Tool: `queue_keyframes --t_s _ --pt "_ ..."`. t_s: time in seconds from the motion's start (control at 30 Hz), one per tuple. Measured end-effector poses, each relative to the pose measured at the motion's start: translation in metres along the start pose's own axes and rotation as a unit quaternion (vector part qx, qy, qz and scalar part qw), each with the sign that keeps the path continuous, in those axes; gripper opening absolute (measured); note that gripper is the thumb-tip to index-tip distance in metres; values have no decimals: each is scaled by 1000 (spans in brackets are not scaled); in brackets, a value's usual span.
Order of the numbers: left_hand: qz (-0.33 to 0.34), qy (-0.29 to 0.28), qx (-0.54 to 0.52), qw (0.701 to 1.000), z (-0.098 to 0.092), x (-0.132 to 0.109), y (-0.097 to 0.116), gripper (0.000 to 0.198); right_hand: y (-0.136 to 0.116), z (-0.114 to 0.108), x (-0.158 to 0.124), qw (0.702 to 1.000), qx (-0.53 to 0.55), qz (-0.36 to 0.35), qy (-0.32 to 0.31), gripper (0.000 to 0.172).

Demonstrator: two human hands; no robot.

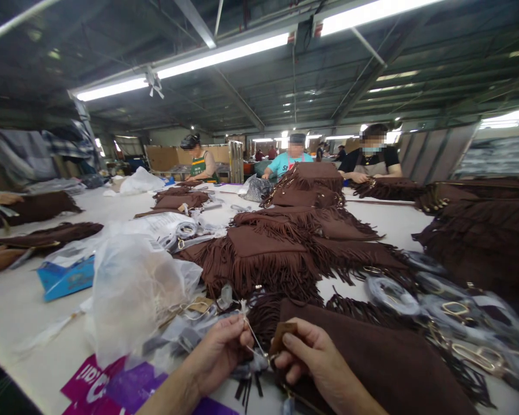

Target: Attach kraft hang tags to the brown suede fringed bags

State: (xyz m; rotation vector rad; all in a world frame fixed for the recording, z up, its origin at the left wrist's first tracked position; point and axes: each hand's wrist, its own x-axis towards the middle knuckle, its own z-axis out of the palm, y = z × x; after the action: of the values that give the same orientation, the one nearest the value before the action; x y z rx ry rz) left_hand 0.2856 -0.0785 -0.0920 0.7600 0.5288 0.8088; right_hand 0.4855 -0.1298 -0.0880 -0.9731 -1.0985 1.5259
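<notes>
Low in the middle, my left hand (225, 340) pinches a thin white string (254, 333) with a small white end sticking up. The string runs across to a small brown hang tag (282, 337), which my right hand (309, 351) grips between thumb and fingers. Under and beside my right hand lies a dark brown fringed bag (372, 346). Gold-coloured metal shows close to the tag, partly hidden by my fingers. Left of my left hand sits a translucent plastic bag (134, 288) that looks stuffed.
Fringed brown bags (263, 248) are heaped mid-table. Wrapped straps with gold clasps (458, 311) lie at right. A blue box (67, 276) and purple packaging (125, 386) are at left. Co-workers (288, 161) stand across the table; another person's hands (2, 256) show at far left.
</notes>
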Motion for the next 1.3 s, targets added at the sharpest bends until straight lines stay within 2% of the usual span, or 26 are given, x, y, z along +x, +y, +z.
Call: queue_keyframes --t_s 0.07,0.13,0.23,0.3,0.37,0.43,0.47,0.5,0.57,0.6,0.63,0.67,0.73,0.8,0.83,0.9,0.93,0.97,1.03,1.1,1.17,1.23,1.3 --pt "3 20 -4 1000 1 0 1 35 4 3 0 994 -106 -36 -1 44" --pt "4 36 5 999 3 -2 2 36 4 7 -1 971 -219 -96 -1 36" --pt "19 43 48 998 5 -5 2 34 -2 15 -3 905 -384 -185 17 28" --pt "39 35 112 992 6 -8 3 31 -4 20 -4 853 -481 -202 26 29" --pt "78 13 223 972 10 -12 6 27 -4 24 -4 802 -560 -205 34 27" --pt "146 -7 362 921 16 -18 10 25 -1 26 -4 770 -605 -199 46 21" --pt "174 -23 426 887 20 -22 12 25 1 26 -4 772 -605 -188 54 14" --pt "189 -47 481 855 24 -25 14 26 3 26 -3 786 -589 -175 63 10" --pt "185 -114 552 805 29 -31 13 29 6 25 -2 837 -520 -153 70 11" --pt "177 -136 564 795 29 -32 11 30 7 23 -1 864 -477 -150 66 9" --pt "179 -135 559 798 28 -32 9 30 8 22 -1 884 -439 -150 63 8" --pt "194 -106 541 811 26 -30 6 29 9 21 0 896 -412 -152 63 12" --pt "244 2 489 838 20 -25 2 25 9 20 1 905 -391 -156 69 18" --pt "276 78 469 835 15 -19 2 27 8 21 0 898 -401 -165 73 20" --pt "279 80 477 829 14 -17 3 26 7 21 -1 894 -408 -170 70 21" --pt "267 42 499 823 15 -15 7 11 5 23 -3 889 -417 -180 61 25" --pt "259 24 499 827 16 -14 9 11 4 23 -5 891 -415 -178 55 27" --pt "252 26 475 843 16 -14 11 18 3 22 -6 895 -409 -172 49 27" --pt "245 91 368 892 12 -14 16 30 1 20 -7 902 -399 -159 38 26" --pt "238 172 244 924 5 -13 20 41 -2 16 -8 899 -408 -157 26 23" --pt "237 212 180 931 -2 -12 23 48 -8 14 -9 893 -421 -159 12 20" --pt "242 218 166 931 -6 -12 25 49 -16 13 -12 888 -437 -143 -13 12" --pt "229 209 156 938 -5 -14 25 50 -23 11 -20 854 -503 -127 -39 7"
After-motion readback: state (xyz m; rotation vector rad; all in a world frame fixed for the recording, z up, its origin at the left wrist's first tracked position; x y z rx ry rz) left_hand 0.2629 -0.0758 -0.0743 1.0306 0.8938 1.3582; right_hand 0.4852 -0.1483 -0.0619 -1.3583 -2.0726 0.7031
